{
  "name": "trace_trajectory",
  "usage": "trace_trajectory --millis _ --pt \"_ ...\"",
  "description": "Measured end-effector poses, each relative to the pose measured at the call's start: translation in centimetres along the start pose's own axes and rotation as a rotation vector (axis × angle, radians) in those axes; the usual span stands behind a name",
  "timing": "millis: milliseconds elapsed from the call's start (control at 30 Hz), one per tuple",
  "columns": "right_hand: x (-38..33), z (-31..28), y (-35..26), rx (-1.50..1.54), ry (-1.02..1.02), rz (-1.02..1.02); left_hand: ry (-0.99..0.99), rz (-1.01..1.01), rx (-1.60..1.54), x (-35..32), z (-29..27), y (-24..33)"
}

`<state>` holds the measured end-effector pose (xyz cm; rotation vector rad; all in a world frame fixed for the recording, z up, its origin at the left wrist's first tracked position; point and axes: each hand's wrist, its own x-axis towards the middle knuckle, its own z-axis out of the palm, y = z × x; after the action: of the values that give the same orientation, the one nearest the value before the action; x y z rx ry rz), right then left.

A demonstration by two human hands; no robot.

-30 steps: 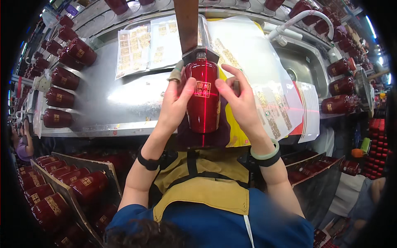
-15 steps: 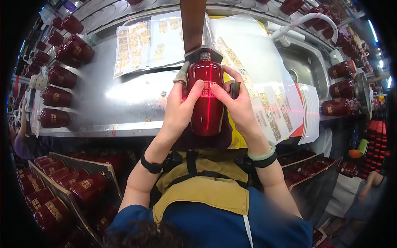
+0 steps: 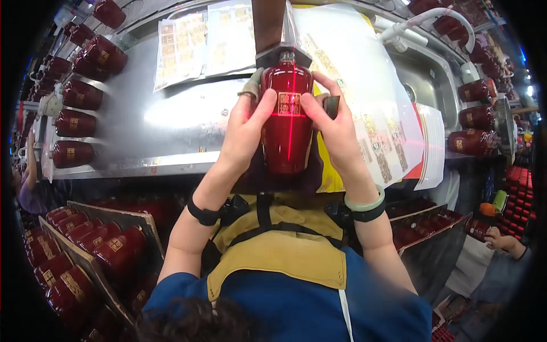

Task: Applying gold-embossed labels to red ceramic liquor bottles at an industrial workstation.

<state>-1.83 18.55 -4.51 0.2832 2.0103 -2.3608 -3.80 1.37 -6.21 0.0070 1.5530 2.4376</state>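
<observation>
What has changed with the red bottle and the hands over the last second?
Little moved. The right hand slid its thumb inward onto the gold label; the left hand shifted its thumb slightly along the label's other edge. Nothing was let go. The red bottle stays gripped by both hands under the red laser cross, on the steel table, with the bottles at left unmoved.

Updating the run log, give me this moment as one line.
left hand: pressing label | right hand: gripping red bottle | laser cross on bottle | steel table
</observation>
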Motion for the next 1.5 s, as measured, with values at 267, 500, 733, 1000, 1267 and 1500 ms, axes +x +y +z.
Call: trace_trajectory --millis 267,500,733,1000,1267,1500 --pt "0.1 -0.2 0.9 -0.008 -0.012 -0.046 -0.016 0.044 0.057 -0.4 0.5 0.2" --pt "0.0 -0.2 1.0 0.05 -0.017 -0.044 -0.023 0.036 0.085 -0.4 0.3 0.2" --pt "0.1 -0.2 1.1 0.069 -0.013 -0.039 -0.001 0.018 0.075 -0.5 0.7 0.5" --pt "0.0 -0.1 0.8 0.032 -0.012 -0.047 0.021 0.044 0.107 -0.4 0.7 0.2" --pt "0.1 -0.4 1.2 0.035 -0.017 -0.059 0.02 0.034 0.081 -0.4 0.9 0.3" --pt "0.1 -0.5 1.0 0.034 -0.043 -0.053 -0.001 0.037 0.102 -0.4 0.7 0.4"
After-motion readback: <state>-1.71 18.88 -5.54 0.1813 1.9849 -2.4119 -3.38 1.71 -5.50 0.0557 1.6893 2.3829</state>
